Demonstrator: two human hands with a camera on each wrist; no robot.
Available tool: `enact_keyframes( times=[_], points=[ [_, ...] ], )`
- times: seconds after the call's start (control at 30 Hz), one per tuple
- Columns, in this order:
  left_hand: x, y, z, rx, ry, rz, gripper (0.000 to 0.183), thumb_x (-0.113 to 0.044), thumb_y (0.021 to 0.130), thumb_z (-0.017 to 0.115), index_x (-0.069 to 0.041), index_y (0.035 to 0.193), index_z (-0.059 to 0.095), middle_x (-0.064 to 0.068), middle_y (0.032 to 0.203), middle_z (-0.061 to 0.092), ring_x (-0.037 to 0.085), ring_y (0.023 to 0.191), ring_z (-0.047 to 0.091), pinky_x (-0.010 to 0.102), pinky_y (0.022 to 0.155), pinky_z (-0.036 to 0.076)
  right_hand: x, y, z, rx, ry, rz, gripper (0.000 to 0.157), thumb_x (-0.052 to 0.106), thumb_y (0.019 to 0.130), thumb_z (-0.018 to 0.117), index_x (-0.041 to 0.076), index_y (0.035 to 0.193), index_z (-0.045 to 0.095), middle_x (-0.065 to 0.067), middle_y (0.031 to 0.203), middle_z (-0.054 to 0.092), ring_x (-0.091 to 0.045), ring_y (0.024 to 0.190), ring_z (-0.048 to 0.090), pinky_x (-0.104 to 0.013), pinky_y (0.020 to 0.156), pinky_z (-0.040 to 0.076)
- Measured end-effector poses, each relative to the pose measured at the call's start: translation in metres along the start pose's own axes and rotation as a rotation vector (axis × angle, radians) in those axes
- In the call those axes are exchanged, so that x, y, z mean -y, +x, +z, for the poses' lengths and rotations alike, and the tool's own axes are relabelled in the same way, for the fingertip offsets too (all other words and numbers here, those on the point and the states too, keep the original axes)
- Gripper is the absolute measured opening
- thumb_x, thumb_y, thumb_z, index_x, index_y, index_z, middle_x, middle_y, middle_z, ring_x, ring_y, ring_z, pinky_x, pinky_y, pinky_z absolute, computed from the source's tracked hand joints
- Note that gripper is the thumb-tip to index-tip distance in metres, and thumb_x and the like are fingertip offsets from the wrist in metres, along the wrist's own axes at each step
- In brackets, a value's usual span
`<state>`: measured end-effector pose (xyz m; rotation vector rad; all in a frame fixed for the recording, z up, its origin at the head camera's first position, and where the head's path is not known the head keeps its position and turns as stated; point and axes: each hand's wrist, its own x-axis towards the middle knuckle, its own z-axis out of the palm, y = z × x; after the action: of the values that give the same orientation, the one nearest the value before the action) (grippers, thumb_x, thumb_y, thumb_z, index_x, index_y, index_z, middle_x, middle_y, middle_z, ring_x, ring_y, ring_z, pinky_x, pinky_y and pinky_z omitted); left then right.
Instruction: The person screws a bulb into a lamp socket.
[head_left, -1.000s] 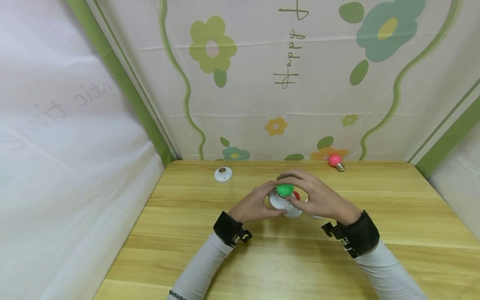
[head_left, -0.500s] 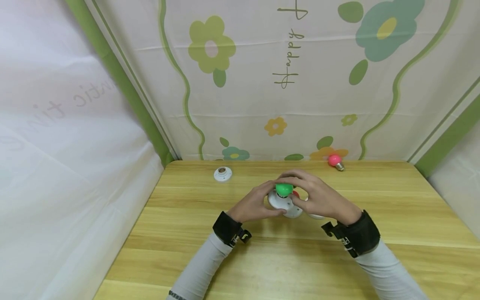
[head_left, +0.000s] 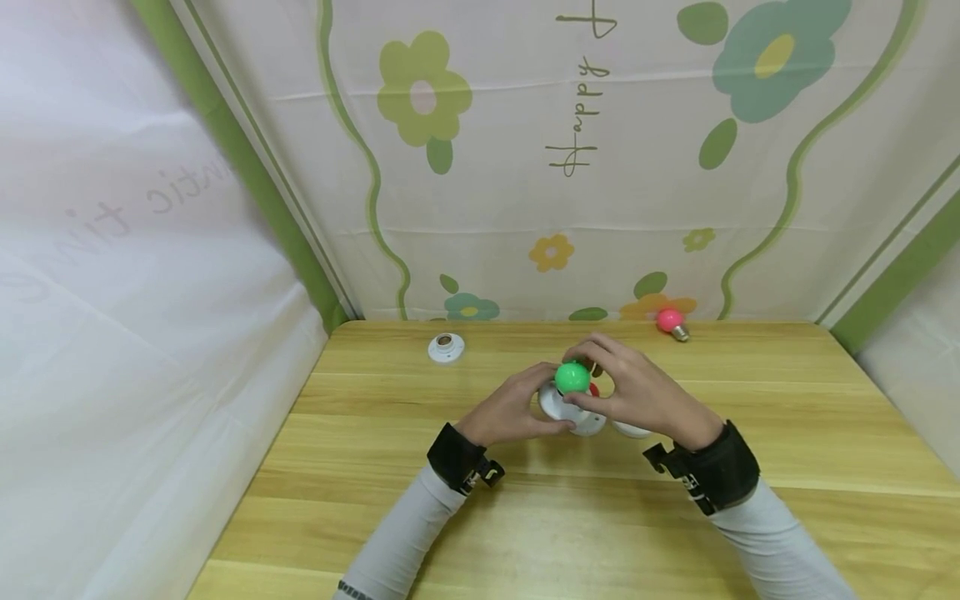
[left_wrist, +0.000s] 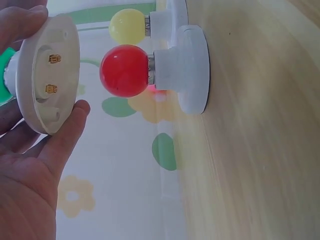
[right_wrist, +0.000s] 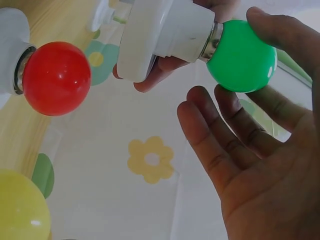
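My left hand (head_left: pixel 506 410) grips a white lamp socket (left_wrist: pixel 70 75) by the rim of its round base, above the table. Two brass contacts show on the underside in the left wrist view. A green light bulb (right_wrist: pixel 242 57) sits with its metal cap in the socket's mouth; a strip of the cap is still visible. My right hand (head_left: pixel 648 400) pinches the bulb between thumb and fingertips, with the other fingers spread below. Close by, a red bulb (right_wrist: pixel 57 78) stands upright in its own white socket (left_wrist: pixel 194 70) on the table.
A yellow bulb (left_wrist: pixel 126 26) stands in another white socket (left_wrist: pixel 161 24) beside the red one. At the back left lies a bare white socket (head_left: pixel 446 348). A pink bulb (head_left: pixel 670 322) lies at the back right edge, against the flowered curtain (head_left: pixel 487 192).
My right hand's fingers have shifted back around the green bulb, uncovering more of its top. The bulb and socket have barely moved; my left hand keeps its grip.
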<state>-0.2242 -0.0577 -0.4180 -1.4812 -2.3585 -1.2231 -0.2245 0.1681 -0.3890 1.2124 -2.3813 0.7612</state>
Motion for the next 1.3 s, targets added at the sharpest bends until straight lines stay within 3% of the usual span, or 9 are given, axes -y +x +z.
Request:
enact_keyframes(
  times=[0.2, 0.37, 0.5, 0.67, 0.8, 0.9, 1.07, 1.3],
  points=[
    [0.0, 0.0, 0.002, 0.004, 0.009, -0.005, 0.062, -0.01, 0.078, 0.079, -0.005, 0.132, 0.049, 0.007, 0.128, 0.055, 0.014, 0.113, 0.053, 0.027, 0.096, 0.048, -0.001, -0.001, 0.0, 0.027, -0.033, 0.06, 0.046, 0.048, 0.083, 0.072, 0.016, 0.112, 0.056, 0.011, 0.101, 0.051, -0.002, 0.086, 0.05, -0.025, 0.067, 0.053],
    [0.0, 0.0, 0.002, 0.022, 0.025, -0.021, 0.062, -0.013, 0.08, 0.078, -0.005, 0.133, 0.048, 0.007, 0.129, 0.054, 0.013, 0.115, 0.052, 0.026, 0.098, 0.047, 0.001, -0.001, 0.0, 0.065, -0.016, 0.092, 0.054, 0.049, 0.086, 0.068, 0.015, 0.124, 0.053, 0.003, 0.114, 0.055, -0.008, 0.092, 0.054, -0.03, 0.072, 0.054],
    [0.0, 0.0, 0.001, 0.035, 0.029, -0.031, 0.064, -0.013, 0.081, 0.077, -0.004, 0.135, 0.046, 0.008, 0.13, 0.054, 0.013, 0.118, 0.051, 0.026, 0.099, 0.046, 0.002, 0.0, -0.001, 0.088, 0.014, 0.056, 0.063, 0.047, 0.089, 0.066, 0.019, 0.141, 0.045, -0.002, 0.135, 0.049, -0.014, 0.11, 0.053, -0.038, 0.083, 0.054],
    [-0.002, 0.0, -0.001, 0.037, 0.018, -0.051, 0.068, -0.013, 0.081, 0.077, -0.006, 0.139, 0.042, 0.006, 0.132, 0.052, 0.012, 0.121, 0.049, 0.028, 0.102, 0.044, 0.003, -0.001, -0.001, 0.081, 0.071, -0.037, 0.057, 0.029, 0.088, 0.07, 0.019, 0.141, 0.049, -0.002, 0.141, 0.046, -0.02, 0.127, 0.043, -0.046, 0.094, 0.049],
    [-0.003, 0.0, -0.001, 0.02, 0.025, -0.055, 0.072, -0.014, 0.081, 0.077, -0.009, 0.142, 0.039, 0.004, 0.133, 0.052, 0.011, 0.121, 0.048, 0.028, 0.102, 0.044, 0.003, -0.001, -0.003, 0.07, 0.107, -0.062, 0.054, 0.005, 0.084, 0.066, 0.016, 0.136, 0.054, -0.002, 0.138, 0.049, -0.02, 0.128, 0.043, -0.047, 0.096, 0.047],
    [0.009, -0.002, 0.004, 0.007, 0.026, -0.05, 0.074, -0.015, 0.08, 0.079, -0.009, 0.142, 0.04, 0.004, 0.133, 0.053, 0.011, 0.12, 0.049, 0.027, 0.101, 0.044, 0.004, -0.001, -0.004, 0.068, 0.124, -0.058, 0.055, -0.004, 0.08, 0.062, 0.015, 0.131, 0.058, -0.001, 0.134, 0.052, -0.019, 0.126, 0.045, -0.046, 0.096, 0.047],
    [0.032, -0.003, 0.014, 0.012, 0.029, -0.029, 0.076, -0.022, 0.079, 0.08, -0.013, 0.143, 0.04, 0.002, 0.132, 0.053, 0.01, 0.118, 0.05, 0.025, 0.098, 0.046, 0.003, -0.001, -0.005, 0.05, 0.124, -0.054, 0.049, -0.004, 0.08, 0.062, 0.014, 0.125, 0.061, -0.001, 0.128, 0.055, -0.017, 0.121, 0.049, -0.045, 0.093, 0.05],
    [0.033, -0.003, 0.013, 0.03, 0.029, -0.008, 0.075, -0.031, 0.084, 0.075, -0.02, 0.146, 0.034, -0.004, 0.136, 0.049, 0.005, 0.122, 0.046, 0.023, 0.1, 0.043, 0.002, -0.001, -0.005, 0.047, 0.079, -0.037, 0.044, 0.003, 0.082, 0.064, 0.015, 0.124, 0.062, 0.001, 0.125, 0.056, -0.015, 0.115, 0.051, -0.041, 0.086, 0.053]
  ],
)
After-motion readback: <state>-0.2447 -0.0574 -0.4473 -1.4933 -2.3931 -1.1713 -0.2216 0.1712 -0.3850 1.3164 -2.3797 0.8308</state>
